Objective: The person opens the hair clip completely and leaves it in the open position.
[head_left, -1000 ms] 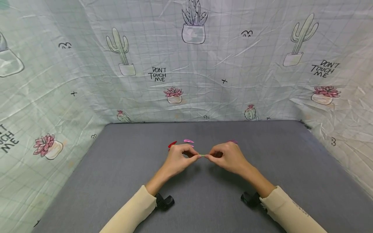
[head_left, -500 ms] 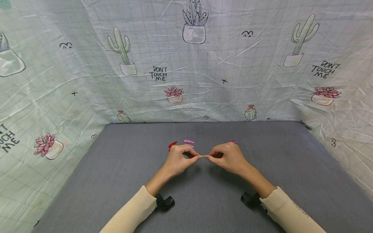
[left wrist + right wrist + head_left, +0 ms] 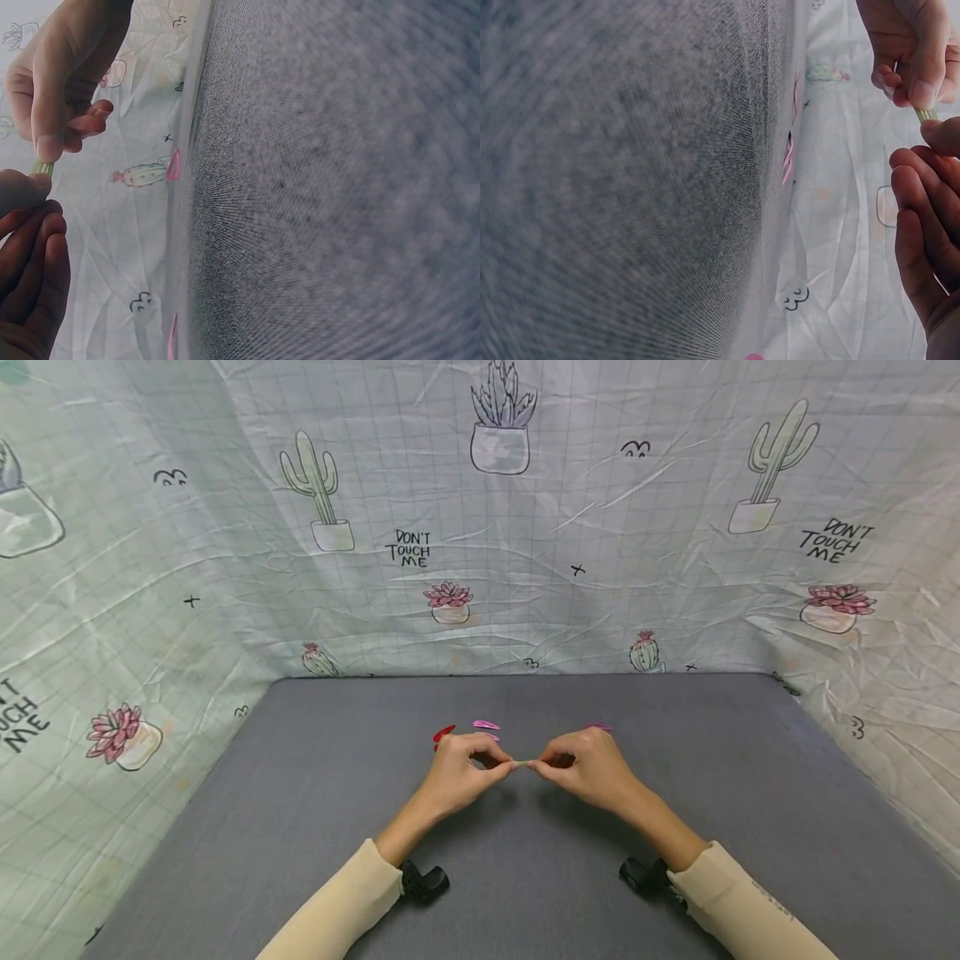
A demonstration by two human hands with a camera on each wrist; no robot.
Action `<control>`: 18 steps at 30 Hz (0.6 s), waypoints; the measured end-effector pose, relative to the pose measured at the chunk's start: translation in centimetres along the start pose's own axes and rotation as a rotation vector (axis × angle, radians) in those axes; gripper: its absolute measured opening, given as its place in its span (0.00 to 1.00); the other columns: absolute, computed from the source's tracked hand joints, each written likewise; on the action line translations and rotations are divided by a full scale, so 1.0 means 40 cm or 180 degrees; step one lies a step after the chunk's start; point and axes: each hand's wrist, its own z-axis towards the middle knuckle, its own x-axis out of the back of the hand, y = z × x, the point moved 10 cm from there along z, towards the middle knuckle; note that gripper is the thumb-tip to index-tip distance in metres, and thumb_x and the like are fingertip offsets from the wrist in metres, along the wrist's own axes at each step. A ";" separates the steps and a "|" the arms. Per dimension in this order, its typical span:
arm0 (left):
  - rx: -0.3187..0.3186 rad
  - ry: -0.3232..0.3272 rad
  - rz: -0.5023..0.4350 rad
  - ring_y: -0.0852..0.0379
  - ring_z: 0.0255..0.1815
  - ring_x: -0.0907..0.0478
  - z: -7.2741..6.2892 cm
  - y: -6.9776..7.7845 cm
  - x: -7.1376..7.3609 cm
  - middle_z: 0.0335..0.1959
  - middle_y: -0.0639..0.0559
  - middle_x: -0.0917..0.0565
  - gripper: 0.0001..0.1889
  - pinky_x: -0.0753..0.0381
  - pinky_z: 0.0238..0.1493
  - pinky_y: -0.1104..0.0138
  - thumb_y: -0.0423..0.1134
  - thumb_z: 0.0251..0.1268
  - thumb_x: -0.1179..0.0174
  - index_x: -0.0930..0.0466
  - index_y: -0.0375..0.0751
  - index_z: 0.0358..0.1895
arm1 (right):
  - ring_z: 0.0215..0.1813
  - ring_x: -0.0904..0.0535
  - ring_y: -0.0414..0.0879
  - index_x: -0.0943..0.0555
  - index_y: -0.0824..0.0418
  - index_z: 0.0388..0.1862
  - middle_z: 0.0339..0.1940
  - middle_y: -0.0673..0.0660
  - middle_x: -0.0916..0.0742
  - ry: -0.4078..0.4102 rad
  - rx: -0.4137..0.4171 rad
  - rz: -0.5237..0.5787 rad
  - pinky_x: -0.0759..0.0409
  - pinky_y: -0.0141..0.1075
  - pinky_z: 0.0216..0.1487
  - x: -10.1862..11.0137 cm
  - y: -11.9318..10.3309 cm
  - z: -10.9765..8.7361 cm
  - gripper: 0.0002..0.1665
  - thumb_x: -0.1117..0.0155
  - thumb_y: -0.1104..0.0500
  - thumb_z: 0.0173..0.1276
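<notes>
Between the fingertips of both hands a small green hair clip (image 3: 522,762) is held level above the grey table, with only its middle showing. My left hand (image 3: 459,774) pinches one end between thumb and forefinger, and my right hand (image 3: 596,768) pinches the other end the same way. Pale lines run along the green clip (image 3: 43,167) in the left wrist view. Its ends are hidden under the fingers. Behind the left hand lie a red hair clip (image 3: 443,733) and a pink hair clip (image 3: 486,724). A purple clip (image 3: 599,725) peeks out behind the right hand.
A second pink clip (image 3: 492,737) is partly covered by the left hand. The grey table (image 3: 315,777) ends at the back against a hanging cactus-print sheet (image 3: 525,543), which also closes off both sides. Black wrist cameras sit under both forearms.
</notes>
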 end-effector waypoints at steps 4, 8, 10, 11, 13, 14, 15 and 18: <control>0.0004 0.0000 0.0005 0.66 0.27 0.16 0.000 0.001 0.000 0.26 0.54 0.11 0.05 0.14 0.33 0.70 0.33 0.59 0.25 0.10 0.45 0.28 | 0.21 0.23 0.28 0.11 0.52 0.22 0.19 0.44 0.12 0.0024 0.0018 -0.0002 0.25 0.22 0.25 0.002 -0.004 0.001 0.09 0.19 0.59 0.59; -0.0010 0.0002 0.0004 0.66 0.27 0.15 -0.001 0.000 -0.002 0.26 0.53 0.11 0.05 0.15 0.33 0.71 0.33 0.59 0.25 0.10 0.45 0.28 | 0.21 0.22 0.27 0.11 0.52 0.21 0.19 0.44 0.12 0.0035 0.0029 0.0028 0.25 0.22 0.25 0.003 -0.005 0.000 0.09 0.19 0.60 0.58; -0.0041 0.0013 0.0013 0.66 0.27 0.15 0.000 0.002 -0.002 0.26 0.54 0.11 0.05 0.15 0.33 0.71 0.33 0.59 0.25 0.10 0.45 0.28 | 0.21 0.22 0.28 0.11 0.52 0.22 0.19 0.44 0.12 0.0046 0.0037 0.0040 0.24 0.22 0.25 0.004 -0.005 0.000 0.09 0.19 0.60 0.58; -0.0057 0.0022 0.0016 0.66 0.27 0.15 0.000 0.003 -0.002 0.26 0.54 0.11 0.05 0.14 0.33 0.71 0.33 0.59 0.25 0.10 0.45 0.28 | 0.21 0.22 0.28 0.11 0.52 0.22 0.19 0.44 0.12 0.0053 0.0043 0.0045 0.24 0.22 0.25 0.005 -0.006 0.000 0.09 0.19 0.60 0.58; -0.0089 0.0038 0.0017 0.65 0.27 0.15 0.001 0.004 -0.001 0.26 0.54 0.11 0.05 0.14 0.33 0.70 0.33 0.59 0.25 0.10 0.45 0.28 | 0.20 0.22 0.28 0.11 0.53 0.22 0.19 0.45 0.11 0.0065 0.0057 0.0057 0.24 0.22 0.25 0.006 -0.006 0.000 0.09 0.19 0.61 0.58; -0.0102 0.0045 0.0020 0.65 0.27 0.15 0.002 0.006 -0.001 0.26 0.54 0.11 0.05 0.14 0.33 0.70 0.33 0.59 0.25 0.10 0.46 0.28 | 0.20 0.22 0.28 0.11 0.53 0.22 0.19 0.45 0.11 0.0069 0.0067 0.0060 0.25 0.21 0.24 0.006 -0.007 0.000 0.09 0.19 0.61 0.58; -0.0112 0.0049 0.0019 0.65 0.27 0.15 0.002 0.006 -0.002 0.26 0.54 0.11 0.05 0.14 0.33 0.70 0.33 0.59 0.25 0.10 0.46 0.28 | 0.20 0.22 0.28 0.11 0.53 0.22 0.19 0.45 0.12 0.0073 0.0076 0.0062 0.25 0.21 0.24 0.007 -0.008 0.000 0.09 0.19 0.61 0.58; -0.0136 0.0050 0.0033 0.65 0.27 0.15 0.002 0.008 -0.002 0.26 0.54 0.11 0.05 0.15 0.33 0.71 0.33 0.59 0.25 0.10 0.46 0.28 | 0.20 0.23 0.27 0.11 0.53 0.21 0.19 0.45 0.12 0.0079 0.0105 0.0067 0.25 0.21 0.24 0.008 -0.010 0.000 0.09 0.20 0.61 0.58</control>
